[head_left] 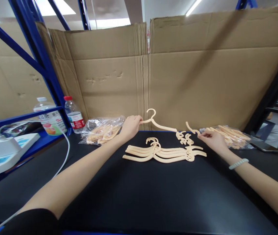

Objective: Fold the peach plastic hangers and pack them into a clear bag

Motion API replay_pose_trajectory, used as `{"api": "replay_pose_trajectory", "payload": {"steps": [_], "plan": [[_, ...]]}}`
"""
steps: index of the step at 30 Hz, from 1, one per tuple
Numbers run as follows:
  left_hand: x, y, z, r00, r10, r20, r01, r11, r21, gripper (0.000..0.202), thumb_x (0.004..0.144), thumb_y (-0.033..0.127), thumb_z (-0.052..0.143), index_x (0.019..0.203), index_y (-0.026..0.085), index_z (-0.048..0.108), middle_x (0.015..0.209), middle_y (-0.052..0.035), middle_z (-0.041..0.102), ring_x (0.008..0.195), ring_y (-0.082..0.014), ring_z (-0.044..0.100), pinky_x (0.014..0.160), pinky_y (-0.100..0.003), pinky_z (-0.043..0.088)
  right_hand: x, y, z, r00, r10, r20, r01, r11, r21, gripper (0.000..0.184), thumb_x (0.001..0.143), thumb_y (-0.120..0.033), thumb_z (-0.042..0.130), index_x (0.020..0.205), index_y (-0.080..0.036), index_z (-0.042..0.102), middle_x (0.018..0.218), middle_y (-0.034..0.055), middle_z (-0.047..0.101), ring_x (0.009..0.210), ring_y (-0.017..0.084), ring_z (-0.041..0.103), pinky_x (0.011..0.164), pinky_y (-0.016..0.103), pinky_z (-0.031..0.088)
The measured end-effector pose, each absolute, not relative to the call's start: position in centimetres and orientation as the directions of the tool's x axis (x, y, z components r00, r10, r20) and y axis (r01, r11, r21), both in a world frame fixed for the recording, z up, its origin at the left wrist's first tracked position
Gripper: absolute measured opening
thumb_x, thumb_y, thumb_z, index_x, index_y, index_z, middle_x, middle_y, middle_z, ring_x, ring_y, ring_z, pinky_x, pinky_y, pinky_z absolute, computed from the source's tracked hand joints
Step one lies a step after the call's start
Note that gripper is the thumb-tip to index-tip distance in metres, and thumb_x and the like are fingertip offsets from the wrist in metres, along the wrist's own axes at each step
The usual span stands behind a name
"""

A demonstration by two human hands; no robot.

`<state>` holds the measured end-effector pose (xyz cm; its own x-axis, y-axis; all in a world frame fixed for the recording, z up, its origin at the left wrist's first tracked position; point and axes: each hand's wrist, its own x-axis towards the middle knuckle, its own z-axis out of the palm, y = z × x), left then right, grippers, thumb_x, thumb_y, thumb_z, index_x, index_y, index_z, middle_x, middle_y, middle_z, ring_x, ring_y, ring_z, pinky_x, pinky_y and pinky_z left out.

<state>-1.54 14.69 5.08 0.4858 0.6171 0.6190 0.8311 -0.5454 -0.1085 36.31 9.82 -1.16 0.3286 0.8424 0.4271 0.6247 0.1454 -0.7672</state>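
Observation:
My left hand [131,126] is closed round the left arm of a cream clothes hanger [163,127], whose hook points up. Between the fingertips of my right hand [212,138] is one end of a small curved cream plastic piece [189,127]; its other end sticks up to the left. Below the held hanger lies a row of overlapping cream hangers [141,159] on the black tabletop, with short curved pieces at their right ends. A small heap of curly cream parts [184,138] sits between the held hanger and my right hand.
Clear plastic bags of cream parts lie at left [102,132] and right [235,135]. A phone [266,146] is at far right. Bottles [74,114], a power strip [9,156] and a white cable [66,151] are at left. Cardboard [109,78] stands behind the table.

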Motion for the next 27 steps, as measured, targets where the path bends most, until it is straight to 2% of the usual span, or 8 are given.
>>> {"api": "replay_pose_trajectory", "payload": {"steps": [6, 9, 11, 13, 18, 22, 27], "plan": [[-3.1, 9.6, 4.4, 0.487, 0.604, 0.631, 0.818, -0.569, -0.087, 0.007, 0.094, 0.019, 0.051, 0.097, 0.017, 0.056, 0.084, -0.0058, 0.067, 0.078, -0.0227, 0.062, 0.071, -0.034, 0.046, 34.4, 7.8, 1.2, 0.311, 0.896, 0.317, 0.289, 0.228, -0.93, 0.036, 0.058, -0.051, 0.074, 0.07, -0.019, 0.064, 0.065, 0.0041, 0.059, 0.057, 0.015, 0.055, 0.044, 0.025, 0.04], [-3.6, 7.1, 3.4, 0.508, 0.593, 0.625, 0.793, -0.606, -0.07, 0.004, 0.094, 0.02, 0.051, 0.096, 0.018, 0.055, 0.082, -0.0041, 0.067, 0.077, -0.0214, 0.063, 0.069, -0.032, 0.046, 32.0, 6.4, 1.9, 0.217, 0.948, 0.234, 0.131, 0.209, -0.969, 0.036, 0.06, -0.05, 0.078, 0.07, -0.019, 0.062, 0.064, 0.0025, 0.057, 0.058, 0.013, 0.055, 0.044, 0.022, 0.04], [-3.8, 5.8, 2.3, 0.53, 0.576, 0.622, 0.766, -0.641, -0.059, 0.004, 0.095, 0.022, 0.051, 0.096, 0.018, 0.053, 0.083, -0.0031, 0.067, 0.076, -0.0199, 0.063, 0.069, -0.031, 0.048, 30.3, 5.3, 2.1, 0.115, 0.984, 0.14, -0.036, 0.145, -0.989, 0.035, 0.06, -0.044, 0.082, 0.07, -0.018, 0.06, 0.064, 0.0007, 0.056, 0.059, 0.012, 0.054, 0.043, 0.02, 0.038], [-3.8, 5.1, 1.1, 0.54, 0.554, 0.634, 0.742, -0.669, -0.048, 0.007, 0.096, 0.025, 0.05, 0.098, 0.019, 0.053, 0.084, -0.0033, 0.066, 0.076, -0.0199, 0.063, 0.07, -0.032, 0.048, 28.8, 4.5, 2.2, 0.02, 0.997, 0.08, -0.125, 0.082, -0.989, 0.033, 0.062, -0.038, 0.083, 0.071, -0.018, 0.059, 0.065, 0.0001, 0.057, 0.059, 0.011, 0.052, 0.044, 0.019, 0.036], [-4.0, 4.8, -1.3, 0.539, 0.528, 0.657, 0.688, -0.726, 0.02, 0.012, 0.097, 0.028, 0.047, 0.102, 0.02, 0.054, 0.089, -0.0045, 0.067, 0.079, -0.0201, 0.066, 0.07, -0.032, 0.052, 27.5, 3.7, 2.0, -0.071, 0.988, 0.138, -0.174, 0.123, -0.977, 0.025, 0.071, -0.028, 0.078, 0.075, -0.019, 0.056, 0.065, -0.0029, 0.056, 0.059, 0.009, 0.052, 0.047, 0.019, 0.035], [-4.2, 4.6, -1.5, 0.483, 0.566, 0.668, 0.67, -0.73, 0.134, 0.016, 0.096, 0.03, 0.048, 0.108, 0.022, 0.056, 0.099, -0.0052, 0.07, 0.087, -0.0206, 0.069, 0.076, -0.033, 0.056, 28.1, 3.9, 1.9, -0.099, 0.984, 0.149, -0.148, 0.134, -0.98, 0.026, 0.072, -0.027, 0.079, 0.087, -0.02, 0.059, 0.077, -0.0016, 0.062, 0.064, 0.009, 0.057, 0.052, 0.019, 0.041], [-4.0, 4.1, -1.3, 0.448, 0.627, 0.637, 0.61, -0.736, 0.295, 0.019, 0.094, 0.028, 0.049, 0.11, 0.024, 0.059, 0.103, -0.004, 0.07, 0.09, -0.0186, 0.07, 0.075, -0.028, 0.06, 28.1, 3.7, 1.6, -0.145, 0.985, 0.094, -0.091, 0.082, -0.993, 0.025, 0.071, -0.03, 0.081, 0.078, -0.019, 0.06, 0.076, 0.0012, 0.064, 0.067, 0.012, 0.059, 0.053, 0.021, 0.045]]}}
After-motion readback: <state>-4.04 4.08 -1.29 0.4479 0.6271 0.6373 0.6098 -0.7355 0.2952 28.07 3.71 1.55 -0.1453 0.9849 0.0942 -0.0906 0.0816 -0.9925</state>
